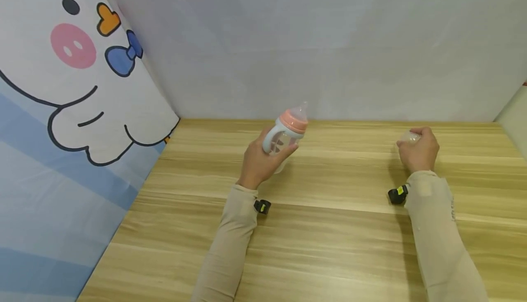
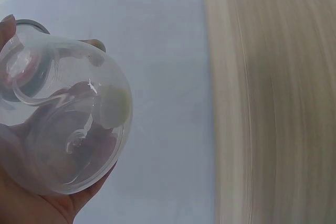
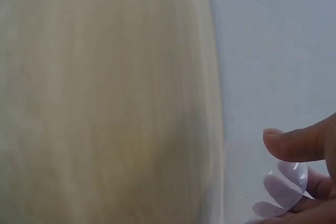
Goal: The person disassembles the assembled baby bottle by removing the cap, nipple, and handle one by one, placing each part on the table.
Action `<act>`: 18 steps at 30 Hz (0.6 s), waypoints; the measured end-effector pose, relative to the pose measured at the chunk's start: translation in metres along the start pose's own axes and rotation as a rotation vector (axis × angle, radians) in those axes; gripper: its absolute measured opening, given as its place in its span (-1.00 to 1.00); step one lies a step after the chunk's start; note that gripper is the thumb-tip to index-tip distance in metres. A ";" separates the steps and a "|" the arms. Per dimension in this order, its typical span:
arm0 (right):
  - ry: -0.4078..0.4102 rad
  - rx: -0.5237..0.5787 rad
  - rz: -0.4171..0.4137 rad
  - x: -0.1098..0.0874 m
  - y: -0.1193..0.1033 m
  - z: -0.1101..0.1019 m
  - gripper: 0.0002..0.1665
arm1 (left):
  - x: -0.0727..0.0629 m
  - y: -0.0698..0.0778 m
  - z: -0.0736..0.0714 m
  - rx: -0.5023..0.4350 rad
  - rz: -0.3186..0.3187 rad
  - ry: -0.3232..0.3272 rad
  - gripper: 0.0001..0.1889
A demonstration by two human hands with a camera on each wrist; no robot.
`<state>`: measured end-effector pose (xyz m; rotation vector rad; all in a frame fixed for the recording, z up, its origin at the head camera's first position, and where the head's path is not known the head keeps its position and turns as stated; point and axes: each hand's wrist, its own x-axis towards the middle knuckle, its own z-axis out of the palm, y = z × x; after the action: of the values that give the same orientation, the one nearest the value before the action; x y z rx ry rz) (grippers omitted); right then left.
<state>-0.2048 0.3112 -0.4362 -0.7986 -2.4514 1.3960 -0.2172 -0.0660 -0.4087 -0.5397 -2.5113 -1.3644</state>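
My left hand [image 1: 260, 161] grips a baby bottle [image 1: 293, 130] around its clear body, tilted with the nipple up and to the right. The bottle has a peach collar, a clear nipple and a pale blue ring with handles. From below, the left wrist view shows its round transparent base [image 2: 79, 145], with fingers behind it. Over to the right, my right hand [image 1: 421, 150] holds a small clear plastic cap [image 1: 410, 137], partly covered by the fingers. In the right wrist view the cap [image 3: 283, 190] lies against the fingers, below the thumb.
Both hands are above a wood-grain table [image 1: 329, 242]. A pale grey cloth wall [image 1: 329, 45] stands along its back edge. On the left hangs a blue and white cartoon cloth [image 1: 74, 119]. Each wrist carries a small black camera [image 1: 398, 195].
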 end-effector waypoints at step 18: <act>-0.084 -0.089 -0.054 0.004 0.008 0.001 -0.25 | 0.002 -0.003 0.003 0.004 0.030 -0.002 -0.44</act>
<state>-0.2055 0.3161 -0.4436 -0.7001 -2.5941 1.3356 -0.2200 -0.0649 -0.4121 -0.5762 -2.4963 -1.3485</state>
